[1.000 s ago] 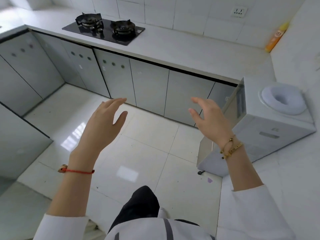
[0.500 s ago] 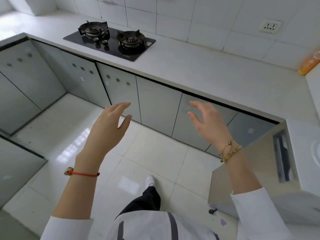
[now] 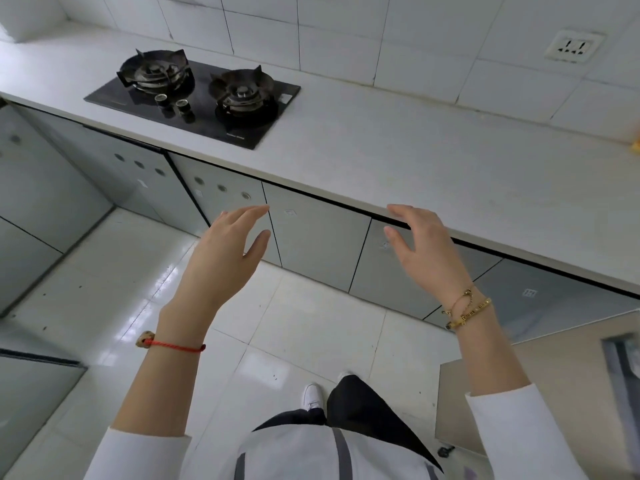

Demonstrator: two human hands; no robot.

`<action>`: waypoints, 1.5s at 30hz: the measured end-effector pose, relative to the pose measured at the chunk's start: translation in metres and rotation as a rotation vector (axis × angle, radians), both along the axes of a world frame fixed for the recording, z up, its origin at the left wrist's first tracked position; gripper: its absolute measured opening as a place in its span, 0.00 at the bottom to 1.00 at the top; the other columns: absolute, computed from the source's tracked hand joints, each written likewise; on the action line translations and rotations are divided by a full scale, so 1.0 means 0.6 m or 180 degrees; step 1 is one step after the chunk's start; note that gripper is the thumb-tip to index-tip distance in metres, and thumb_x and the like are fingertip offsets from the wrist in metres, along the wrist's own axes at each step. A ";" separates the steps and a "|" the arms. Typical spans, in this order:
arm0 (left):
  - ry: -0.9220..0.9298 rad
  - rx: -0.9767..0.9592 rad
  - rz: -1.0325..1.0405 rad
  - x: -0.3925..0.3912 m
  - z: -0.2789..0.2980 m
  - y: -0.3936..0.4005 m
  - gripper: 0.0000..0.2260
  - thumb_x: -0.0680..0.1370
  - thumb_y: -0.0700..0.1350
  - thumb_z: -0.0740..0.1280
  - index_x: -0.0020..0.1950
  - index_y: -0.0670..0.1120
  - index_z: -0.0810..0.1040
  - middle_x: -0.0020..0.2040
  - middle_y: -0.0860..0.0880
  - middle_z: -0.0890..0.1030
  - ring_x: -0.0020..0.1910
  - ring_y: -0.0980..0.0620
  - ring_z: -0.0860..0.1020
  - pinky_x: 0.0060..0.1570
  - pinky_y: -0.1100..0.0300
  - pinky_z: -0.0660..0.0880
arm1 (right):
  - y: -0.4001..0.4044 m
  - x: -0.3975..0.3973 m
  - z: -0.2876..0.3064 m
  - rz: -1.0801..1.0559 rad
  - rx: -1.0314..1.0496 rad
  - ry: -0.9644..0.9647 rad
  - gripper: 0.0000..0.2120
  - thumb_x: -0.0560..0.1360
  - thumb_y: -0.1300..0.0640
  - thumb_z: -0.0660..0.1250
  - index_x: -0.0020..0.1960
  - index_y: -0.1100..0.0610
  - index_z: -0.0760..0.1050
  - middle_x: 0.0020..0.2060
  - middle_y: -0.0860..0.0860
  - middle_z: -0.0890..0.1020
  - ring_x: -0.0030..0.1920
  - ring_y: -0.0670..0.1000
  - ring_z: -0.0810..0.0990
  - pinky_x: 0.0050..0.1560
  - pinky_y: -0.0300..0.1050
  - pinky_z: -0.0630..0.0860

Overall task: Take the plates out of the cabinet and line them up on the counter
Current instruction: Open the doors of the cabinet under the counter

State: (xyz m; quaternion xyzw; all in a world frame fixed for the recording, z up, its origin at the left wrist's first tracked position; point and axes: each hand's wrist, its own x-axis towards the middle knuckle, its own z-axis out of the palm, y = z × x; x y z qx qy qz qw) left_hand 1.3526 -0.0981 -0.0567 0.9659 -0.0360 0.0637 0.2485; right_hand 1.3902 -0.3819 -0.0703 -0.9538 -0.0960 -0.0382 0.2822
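Room: white-tiled kitchen, pale glossy floor [image 3: 304, 327], wall socket [image 3: 573, 46] high on the right of the back wall.
Table: long white worktop [image 3: 398, 157] running along the wall, bare over most of its length; a black two-burner gas hob [image 3: 197, 98] is set into its left part, and something yellow [image 3: 635, 145] shows at the far right edge, too cropped to name.
Cabinet: row of grey doors [image 3: 315, 244] under the table, all shut; two doors to the left carry three round vents, the others are plain with no handle that I can make out.
Plates: none in view; by the task they sit behind one of these doors, which one I cannot tell.
Left hand [image 3: 225, 258]: raised in front of the doors, fingers loosely spread, touching nothing; red cord bracelet [image 3: 173, 344] on the wrist.
Right hand [image 3: 422, 247]: also raised and empty, grip relaxed and spread, fingertips close to the table's front edge; contact cannot be judged; gold bracelets [image 3: 467, 310] on the wrist.
Step in hand: approach, door not yet opened.
Handling, as a judgement: plates are likely stiff, smooth, breakable and heavy when stacked, so take few at once, thumb over the rim and fingers beneath, both hands for a stack.
Risk: rims knocking the door frame or the hard table edge.
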 end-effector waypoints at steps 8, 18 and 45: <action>0.0121 -0.0044 -0.0032 0.092 -0.016 -0.028 0.18 0.81 0.48 0.60 0.71 0.48 0.70 0.68 0.51 0.75 0.68 0.49 0.72 0.71 0.48 0.66 | -0.024 0.085 -0.012 -0.0044 -0.0025 0.0086 0.19 0.80 0.51 0.59 0.70 0.55 0.68 0.65 0.49 0.74 0.69 0.49 0.66 0.66 0.38 0.60; 0.0123 -0.0085 0.0009 0.186 -0.071 -0.073 0.18 0.81 0.49 0.60 0.71 0.50 0.70 0.68 0.51 0.75 0.65 0.47 0.74 0.63 0.49 0.73 | -0.057 0.181 -0.060 0.0040 -0.0068 -0.0002 0.19 0.80 0.52 0.58 0.69 0.55 0.68 0.64 0.49 0.75 0.68 0.49 0.67 0.68 0.46 0.66; -0.0961 0.0036 -0.0335 0.360 -0.725 -0.139 0.18 0.82 0.49 0.59 0.71 0.48 0.70 0.67 0.52 0.75 0.65 0.52 0.73 0.61 0.64 0.65 | -0.076 0.323 -0.659 0.0084 -0.0073 -0.1836 0.16 0.80 0.55 0.59 0.66 0.58 0.71 0.61 0.52 0.77 0.64 0.52 0.72 0.68 0.44 0.66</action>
